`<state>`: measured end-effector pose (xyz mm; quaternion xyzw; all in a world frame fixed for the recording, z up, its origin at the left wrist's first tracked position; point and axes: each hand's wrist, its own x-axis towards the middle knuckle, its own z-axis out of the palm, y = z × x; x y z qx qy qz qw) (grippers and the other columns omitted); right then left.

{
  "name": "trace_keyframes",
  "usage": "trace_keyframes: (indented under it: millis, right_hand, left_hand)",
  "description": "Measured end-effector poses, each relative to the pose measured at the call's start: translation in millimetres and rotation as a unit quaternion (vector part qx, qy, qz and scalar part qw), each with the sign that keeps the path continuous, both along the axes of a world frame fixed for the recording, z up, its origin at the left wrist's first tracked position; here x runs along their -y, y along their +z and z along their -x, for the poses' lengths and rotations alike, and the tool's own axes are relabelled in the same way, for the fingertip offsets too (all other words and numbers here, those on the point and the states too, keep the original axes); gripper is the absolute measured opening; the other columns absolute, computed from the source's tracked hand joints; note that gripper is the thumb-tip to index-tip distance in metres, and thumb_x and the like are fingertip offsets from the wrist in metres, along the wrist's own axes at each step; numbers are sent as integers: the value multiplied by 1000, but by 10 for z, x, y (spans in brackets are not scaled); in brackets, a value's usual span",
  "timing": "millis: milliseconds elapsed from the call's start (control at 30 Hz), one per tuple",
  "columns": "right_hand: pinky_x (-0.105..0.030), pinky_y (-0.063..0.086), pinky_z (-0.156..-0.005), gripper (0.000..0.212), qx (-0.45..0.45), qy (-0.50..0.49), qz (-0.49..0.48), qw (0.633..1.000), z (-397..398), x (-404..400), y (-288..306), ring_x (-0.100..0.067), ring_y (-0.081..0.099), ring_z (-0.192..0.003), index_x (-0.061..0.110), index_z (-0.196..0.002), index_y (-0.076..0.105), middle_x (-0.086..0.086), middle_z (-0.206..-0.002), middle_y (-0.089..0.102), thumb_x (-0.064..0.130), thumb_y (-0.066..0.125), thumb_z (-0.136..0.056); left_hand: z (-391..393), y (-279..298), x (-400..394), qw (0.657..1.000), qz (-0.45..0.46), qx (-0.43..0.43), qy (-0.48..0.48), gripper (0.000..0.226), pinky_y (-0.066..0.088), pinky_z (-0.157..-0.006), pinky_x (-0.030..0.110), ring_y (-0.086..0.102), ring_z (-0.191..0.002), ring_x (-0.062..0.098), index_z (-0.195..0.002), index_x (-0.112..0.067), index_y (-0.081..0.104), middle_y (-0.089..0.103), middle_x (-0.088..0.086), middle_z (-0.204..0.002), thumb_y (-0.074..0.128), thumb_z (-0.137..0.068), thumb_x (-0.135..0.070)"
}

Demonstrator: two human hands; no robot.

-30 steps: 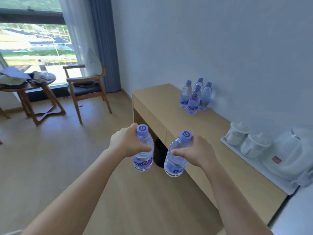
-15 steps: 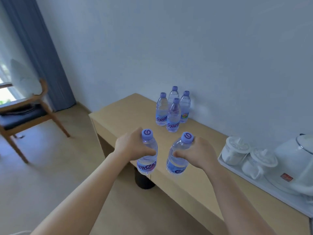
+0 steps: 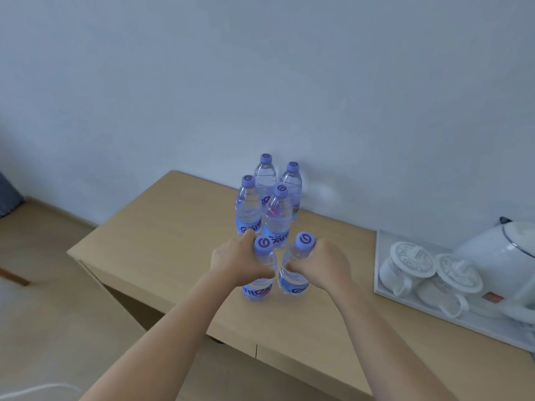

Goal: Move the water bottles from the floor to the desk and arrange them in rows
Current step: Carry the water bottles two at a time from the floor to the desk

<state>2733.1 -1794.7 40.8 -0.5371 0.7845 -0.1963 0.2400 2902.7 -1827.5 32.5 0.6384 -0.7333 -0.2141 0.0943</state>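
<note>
Several clear water bottles with purple caps (image 3: 269, 198) stand in two short rows on the light wooden desk (image 3: 162, 241), close to the wall. My left hand (image 3: 236, 263) grips another water bottle (image 3: 262, 274) round its upper body. My right hand (image 3: 321, 267) grips a second water bottle (image 3: 295, 273) the same way. Both held bottles are upright, side by side, over the desk just in front of the standing group. I cannot tell whether their bases touch the desk.
A white tray (image 3: 385, 290) on the desk's right holds two lidded white cups (image 3: 411, 263) and a white kettle (image 3: 498, 256). The wall runs behind the desk. Wooden floor (image 3: 43, 314) lies to the left and a drawer front shows below the desk edge.
I have come closer to the desk and both hands carried their bottles forward, from over the desk's front edge to just in front of the standing bottles. The chair has left the view.
</note>
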Motion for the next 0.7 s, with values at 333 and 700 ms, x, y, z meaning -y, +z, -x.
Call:
trace_keyframes:
  millis: [333, 700]
  right_hand:
    - [-26, 41, -59, 34, 10, -57, -32, 998, -10, 277, -145, -23, 60, -71, 22, -82, 58, 2, -76, 63, 50, 63, -64]
    - [-40, 48, -89, 68, 90, -54, 23, 994, 2, 92, -320, -23, 57, -107, 18, -123, 45, -2, -122, 53, 46, 72, -68]
  left_hand:
    - [78, -134, 389, 1000, 16, 12, -23, 53, 35, -53, 28, 55, -73, 20, -94, -26, 40, 50, -11, -70, 66, -59, -56]
    - [-19, -418, 166, 995, 54, -75, -22, 70, 37, -63, 29, 59, -97, 22, -116, -32, 38, 57, -11, -103, 65, -60, -67]
